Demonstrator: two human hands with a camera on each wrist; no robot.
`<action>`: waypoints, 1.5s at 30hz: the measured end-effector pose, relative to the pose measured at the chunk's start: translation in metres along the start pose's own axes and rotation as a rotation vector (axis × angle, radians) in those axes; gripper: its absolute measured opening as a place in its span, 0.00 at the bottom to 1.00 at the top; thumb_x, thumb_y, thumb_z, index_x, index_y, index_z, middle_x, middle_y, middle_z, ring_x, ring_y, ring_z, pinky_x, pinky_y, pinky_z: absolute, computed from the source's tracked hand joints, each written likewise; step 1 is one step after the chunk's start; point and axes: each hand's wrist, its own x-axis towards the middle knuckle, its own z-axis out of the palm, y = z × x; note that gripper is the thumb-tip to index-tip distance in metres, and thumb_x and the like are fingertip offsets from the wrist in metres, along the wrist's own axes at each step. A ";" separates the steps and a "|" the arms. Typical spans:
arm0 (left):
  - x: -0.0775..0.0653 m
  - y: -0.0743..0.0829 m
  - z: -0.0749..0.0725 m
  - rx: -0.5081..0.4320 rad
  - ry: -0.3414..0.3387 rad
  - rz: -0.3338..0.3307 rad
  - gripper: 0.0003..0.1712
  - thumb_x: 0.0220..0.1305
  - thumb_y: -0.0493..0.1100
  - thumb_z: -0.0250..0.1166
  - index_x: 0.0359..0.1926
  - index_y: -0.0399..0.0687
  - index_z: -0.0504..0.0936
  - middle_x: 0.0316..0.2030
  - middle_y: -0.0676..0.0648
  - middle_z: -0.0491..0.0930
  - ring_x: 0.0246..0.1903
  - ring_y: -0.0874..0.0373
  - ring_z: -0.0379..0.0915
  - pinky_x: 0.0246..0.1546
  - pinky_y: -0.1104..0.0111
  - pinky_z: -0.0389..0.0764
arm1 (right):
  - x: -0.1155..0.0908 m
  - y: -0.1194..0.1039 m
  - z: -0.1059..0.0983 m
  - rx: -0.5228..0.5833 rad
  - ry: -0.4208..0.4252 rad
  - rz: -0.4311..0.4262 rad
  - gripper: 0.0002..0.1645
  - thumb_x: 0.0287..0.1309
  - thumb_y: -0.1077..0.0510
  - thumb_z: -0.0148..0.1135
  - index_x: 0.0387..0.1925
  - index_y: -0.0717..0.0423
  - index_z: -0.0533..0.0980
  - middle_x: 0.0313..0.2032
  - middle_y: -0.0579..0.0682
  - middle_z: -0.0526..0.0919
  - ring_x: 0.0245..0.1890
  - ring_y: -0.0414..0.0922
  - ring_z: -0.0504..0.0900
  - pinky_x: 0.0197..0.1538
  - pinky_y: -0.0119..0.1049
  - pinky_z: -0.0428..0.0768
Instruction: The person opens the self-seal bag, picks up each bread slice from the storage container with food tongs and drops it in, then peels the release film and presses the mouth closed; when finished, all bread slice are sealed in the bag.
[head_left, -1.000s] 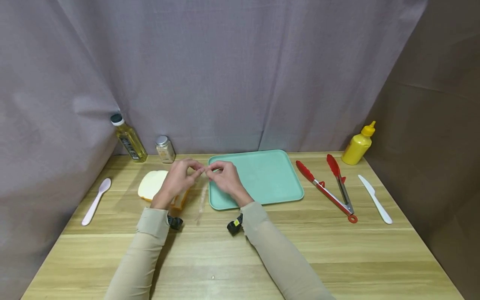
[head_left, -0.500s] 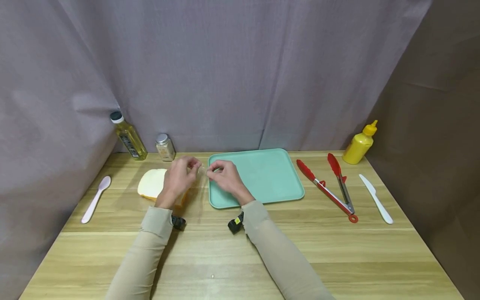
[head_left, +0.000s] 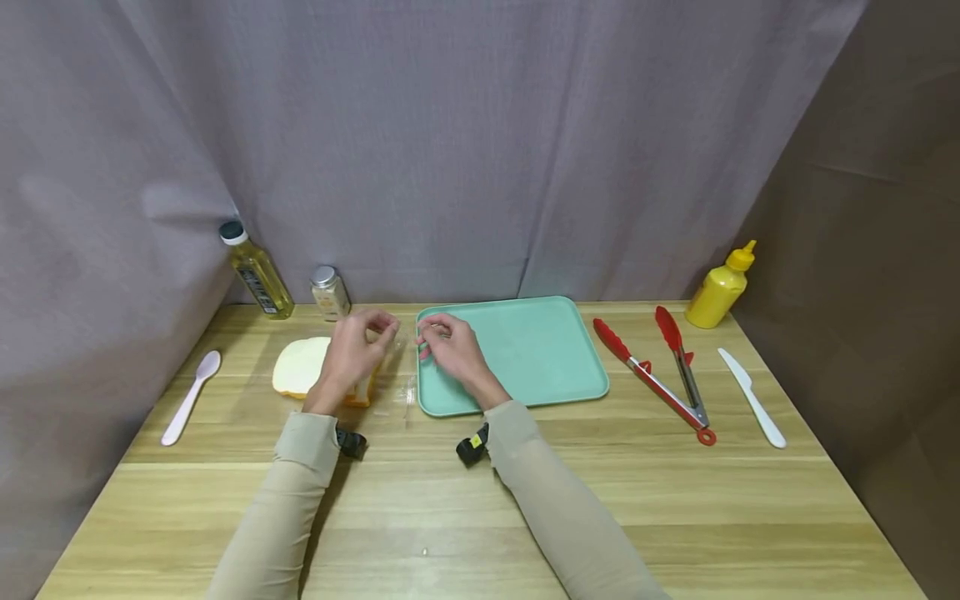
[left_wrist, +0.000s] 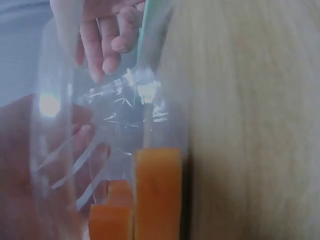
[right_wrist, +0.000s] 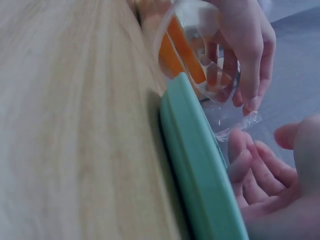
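A clear plastic bag [left_wrist: 147, 90] with several slices of bread [head_left: 300, 368] in it lies on the left of the table. Orange-brown crusts [left_wrist: 157, 190] show through the film in the left wrist view. My left hand [head_left: 354, 350] reaches over the bread and pinches the bag's edge between thumb and fingertips. Across a small gap, my right hand [head_left: 456, 350] hovers over the left end of the mint-green tray [head_left: 525, 358]. Its fingers are loosely bent, with the thumb apart from some of them. Crinkled film lies close to its fingertips in the right wrist view.
Left of the bread lies a pale pink spoon [head_left: 191, 398]. An oil bottle [head_left: 258, 277] and a silver-capped seasoning jar [head_left: 330, 293] stand behind. To the right are red-tipped tongs [head_left: 660, 393], a white knife [head_left: 752, 400] and a yellow squeeze bottle [head_left: 717, 292]. A grey curtain [head_left: 480, 150] borders the back.
My hands, nearly fingertip to fingertip a second ago, have drawn apart, the left hand moving left. My right fingers have loosened from their pinch. The film between the hands has shifted.
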 end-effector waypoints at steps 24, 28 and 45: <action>-0.001 0.004 -0.001 0.043 -0.022 0.017 0.09 0.70 0.50 0.77 0.38 0.51 0.93 0.35 0.49 0.93 0.36 0.53 0.88 0.38 0.64 0.81 | -0.002 0.001 0.001 -0.062 -0.043 -0.040 0.15 0.67 0.56 0.76 0.52 0.53 0.87 0.44 0.53 0.91 0.30 0.44 0.90 0.28 0.32 0.85; 0.000 0.004 -0.001 0.041 -0.018 0.019 0.09 0.69 0.49 0.77 0.38 0.50 0.93 0.36 0.49 0.94 0.38 0.52 0.88 0.41 0.61 0.82 | -0.001 0.003 0.002 -0.080 -0.028 -0.095 0.09 0.66 0.57 0.77 0.47 0.53 0.91 0.40 0.53 0.94 0.27 0.43 0.89 0.26 0.31 0.84; 0.000 0.002 -0.002 0.007 -0.077 0.035 0.07 0.69 0.45 0.78 0.38 0.47 0.93 0.36 0.46 0.93 0.42 0.49 0.89 0.50 0.50 0.88 | -0.001 0.002 -0.001 -0.042 -0.074 -0.113 0.20 0.75 0.46 0.69 0.58 0.54 0.88 0.47 0.52 0.93 0.34 0.52 0.91 0.40 0.30 0.84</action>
